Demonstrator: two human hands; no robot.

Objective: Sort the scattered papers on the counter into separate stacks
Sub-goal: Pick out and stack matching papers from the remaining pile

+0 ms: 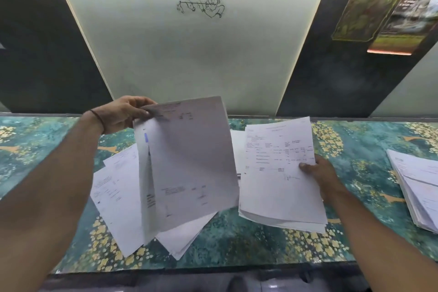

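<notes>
The left arm is reaching forward and up from the lower left, a dark band circling its wrist. The left hand is pinching the top corner of the hanging sheets. The right arm is stretching in from the lower right. The right hand is gripping the right edge of the paper stack, thumb lying on top.

Counter: glossy, smooth top with teal and gold floral print. Sheets and stacks: thin matt white paper, printed. Far wall panel: matt, pale, smooth.
</notes>
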